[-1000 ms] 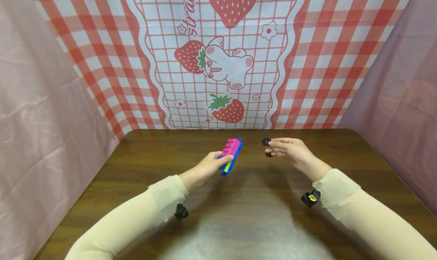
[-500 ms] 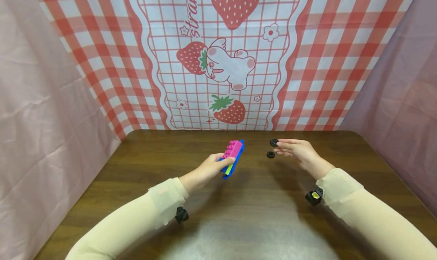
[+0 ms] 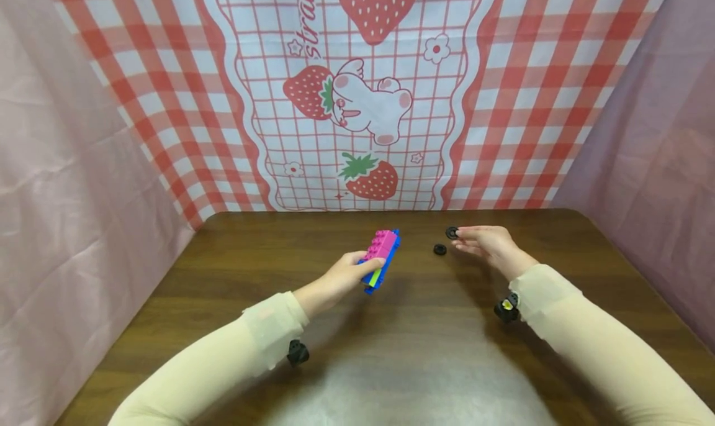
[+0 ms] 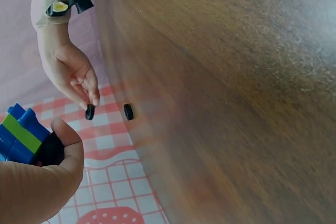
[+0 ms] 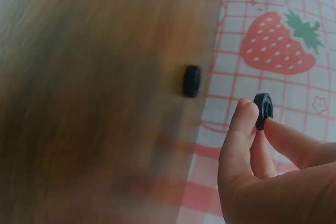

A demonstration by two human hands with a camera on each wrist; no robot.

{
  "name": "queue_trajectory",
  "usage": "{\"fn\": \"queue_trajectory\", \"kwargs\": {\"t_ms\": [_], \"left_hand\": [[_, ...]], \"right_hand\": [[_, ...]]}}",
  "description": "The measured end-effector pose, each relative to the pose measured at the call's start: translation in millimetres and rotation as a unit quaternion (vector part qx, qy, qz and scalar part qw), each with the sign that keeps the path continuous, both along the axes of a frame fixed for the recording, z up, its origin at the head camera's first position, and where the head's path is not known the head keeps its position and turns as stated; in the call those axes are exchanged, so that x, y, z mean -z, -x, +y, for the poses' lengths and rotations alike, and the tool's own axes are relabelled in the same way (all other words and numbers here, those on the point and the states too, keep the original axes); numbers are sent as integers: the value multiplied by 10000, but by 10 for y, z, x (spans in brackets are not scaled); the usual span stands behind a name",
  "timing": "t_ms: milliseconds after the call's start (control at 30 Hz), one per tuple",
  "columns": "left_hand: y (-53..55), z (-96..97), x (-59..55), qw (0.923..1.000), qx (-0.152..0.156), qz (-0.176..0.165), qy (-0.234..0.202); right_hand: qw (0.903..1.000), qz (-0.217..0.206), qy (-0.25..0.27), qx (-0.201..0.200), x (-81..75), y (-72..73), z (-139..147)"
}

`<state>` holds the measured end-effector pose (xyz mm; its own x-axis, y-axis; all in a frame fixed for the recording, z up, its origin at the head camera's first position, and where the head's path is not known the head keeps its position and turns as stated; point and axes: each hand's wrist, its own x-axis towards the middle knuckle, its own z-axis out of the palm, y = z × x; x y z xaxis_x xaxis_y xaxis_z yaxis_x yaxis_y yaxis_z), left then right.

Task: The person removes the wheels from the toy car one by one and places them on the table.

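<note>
My left hand (image 3: 341,277) grips a toy block assembly (image 3: 381,246), with pink studded bricks on a blue base and a lime green strip along its side. The thumb lies over the near end, and part of the assembly is hidden by the hand. In the left wrist view, blue and lime blocks (image 4: 23,137) show beside the thumb, along with a dark patch whose kind I cannot make out. Between thumb and fingertips, my right hand (image 3: 491,249) pinches a small black toy wheel (image 5: 263,111) above the table. A second black wheel (image 3: 440,249) lies on the tabletop just left of that hand.
The brown wooden table (image 3: 402,333) ends at a red-and-white checked cloth (image 3: 519,103) with strawberry prints, hanging behind its far edge. Pale pink curtains (image 3: 84,165) hang at the sides. Black cameras (image 3: 298,353) are strapped at both wrists.
My right hand has drawn a little to the right with its wheel, and the second wheel, formerly partly behind its fingers, now lies apart from it. The left hand keeps its hold, nearly still.
</note>
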<state>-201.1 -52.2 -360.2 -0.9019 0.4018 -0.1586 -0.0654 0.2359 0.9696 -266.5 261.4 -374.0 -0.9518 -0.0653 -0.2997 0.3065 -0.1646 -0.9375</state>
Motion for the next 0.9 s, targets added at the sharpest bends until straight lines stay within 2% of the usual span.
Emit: {"fn": "queue_trajectory", "kwargs": {"t_ms": [233,433,733,900], "left_hand": [[-10,-3,-20,9999,-94,-79,-21],[11,38,-116,9999,-75,4,-156],[-4,9,-106,9998,-168,-27,-144],[-11,-6,-125,9996,-237,-63,-126]], "right_hand": [[9977,-160,-653,-111,100,67,56],[9967,-87,-801,-140,132,161,117],[9949,-317,-943,-140,212,202,92],[9918,-362,-1223,-101,226,224,105]]}}
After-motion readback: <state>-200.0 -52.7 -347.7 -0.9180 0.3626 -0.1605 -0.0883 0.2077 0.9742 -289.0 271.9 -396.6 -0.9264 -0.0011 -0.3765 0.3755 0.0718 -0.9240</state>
